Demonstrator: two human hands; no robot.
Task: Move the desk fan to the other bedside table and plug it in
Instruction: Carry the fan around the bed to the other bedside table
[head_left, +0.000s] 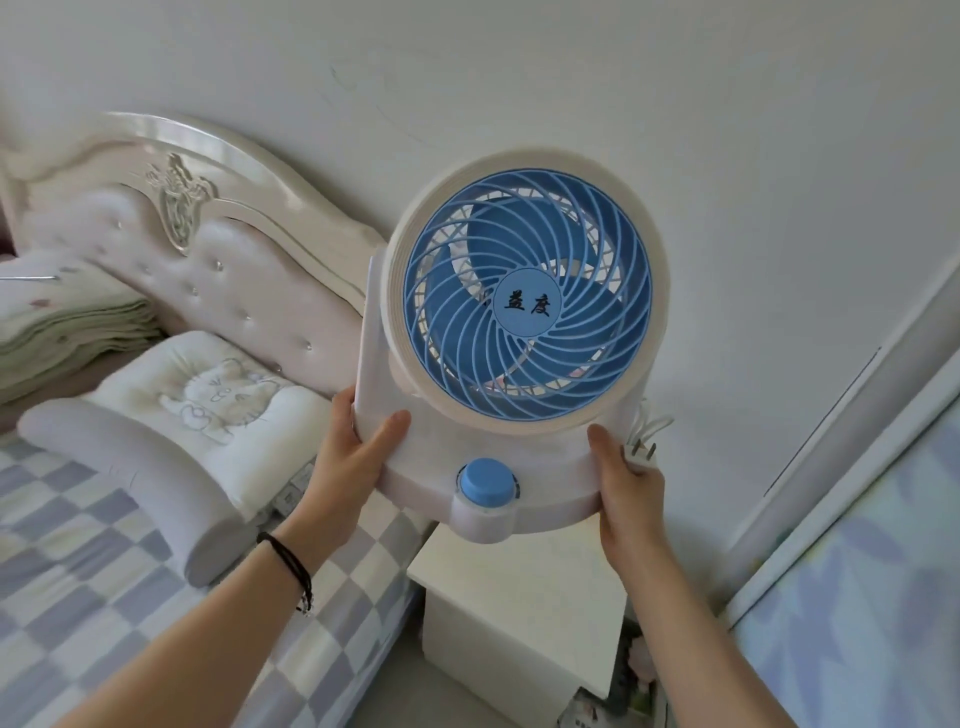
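**Fan carried in both hands above the bedside table**

Fingers first: left thumb laid over the upper face of the round base at its left edge, remaining fingers curled out of sight beneath, so the left hand clamps the rim from above and below. Right hand wrapped around the opposite edge, thumb on top, fingers curled behind; plug pinned against the base by those same fingers, prongs pointing up, presumably to keep it from swinging. Short loop of white cord seen just above the plug, the rest hidden behind the body.

Desk fan held in the air at centre frame, upright with a slight lean to the right, blue grille facing the camera. Opposed grips at the widest part of the base, probably chosen to balance the top-heavy head and leave the blue knob at lower centre untouched.

Bedside table directly below the base, lower centre, not touching it. Whether this is the starting table or the target cannot be told; no socket in view.

Bed with checked sheet at lower left, cat-print pillow at middle left, tufted headboard at upper left, folded bedding at the left edge. Black cord bracelet on the left wrist. Patterned panel at lower right.
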